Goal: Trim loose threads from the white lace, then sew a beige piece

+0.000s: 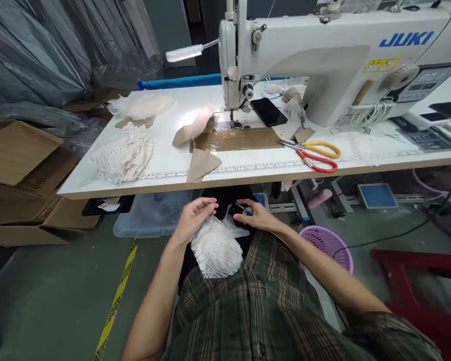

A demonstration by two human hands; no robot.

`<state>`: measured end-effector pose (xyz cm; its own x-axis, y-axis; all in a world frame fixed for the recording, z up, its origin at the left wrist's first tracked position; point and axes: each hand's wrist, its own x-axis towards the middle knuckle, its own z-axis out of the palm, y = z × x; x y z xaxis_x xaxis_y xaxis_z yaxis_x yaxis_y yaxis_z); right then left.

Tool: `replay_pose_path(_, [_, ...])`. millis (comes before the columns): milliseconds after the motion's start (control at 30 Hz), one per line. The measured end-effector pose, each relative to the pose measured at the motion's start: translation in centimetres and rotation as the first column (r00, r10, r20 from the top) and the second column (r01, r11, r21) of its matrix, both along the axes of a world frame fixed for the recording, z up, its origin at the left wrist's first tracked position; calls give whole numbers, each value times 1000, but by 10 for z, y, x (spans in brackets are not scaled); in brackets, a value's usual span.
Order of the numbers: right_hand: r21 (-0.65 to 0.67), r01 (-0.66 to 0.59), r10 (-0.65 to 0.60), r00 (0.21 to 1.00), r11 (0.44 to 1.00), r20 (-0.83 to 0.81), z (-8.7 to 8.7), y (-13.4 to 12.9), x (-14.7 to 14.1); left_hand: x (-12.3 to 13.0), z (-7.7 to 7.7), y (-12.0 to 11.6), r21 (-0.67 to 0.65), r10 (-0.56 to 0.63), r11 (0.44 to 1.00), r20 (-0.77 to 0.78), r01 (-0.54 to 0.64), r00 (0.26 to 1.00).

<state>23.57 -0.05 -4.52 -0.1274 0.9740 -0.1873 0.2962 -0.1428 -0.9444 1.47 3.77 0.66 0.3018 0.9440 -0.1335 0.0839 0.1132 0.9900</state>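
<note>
A bundle of white lace [218, 249] lies on my lap, with sheer fabric spreading from its top. My left hand [195, 216] is just above the bundle's left side, thumb and fingertips pinched together; whatever is between them is too small to make out. On the right, my right hand [256, 215] has its fingers closed round a small blue-handled tool [248, 211], its tip pointing up and left. A thin strip of sheer fabric rises between the two hands.
Ahead stands a white sewing table [165, 150] with a sewing machine [334, 55], red-and-yellow scissors [315, 154], a black phone [268, 111] and a lace pile [126, 154]. A purple basket [328, 243] and red stool [417, 281] are at the right, cardboard boxes [18, 165] at the left.
</note>
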Motion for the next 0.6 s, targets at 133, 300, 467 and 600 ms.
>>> replay_pose_path(133, [-137,16,0,994,990,112,-17,1,-16,-1,26,5,591,373,775,-140,-224,917])
replay_pose_path(300, [-279,-125,144,988,952,48,-27,-6,-25,-4,65,35,876,538,477,-351,66,766])
replay_pose_path(467, [-332,-175,151,984,927,-95,-28,-23,-22,12,77,77,637,272,593,-734,492,622])
replay_pose_path(600, [-316,-136,79,979,939,-189,-31,-36,-23,24,78,105,527,195,622,-821,579,537])
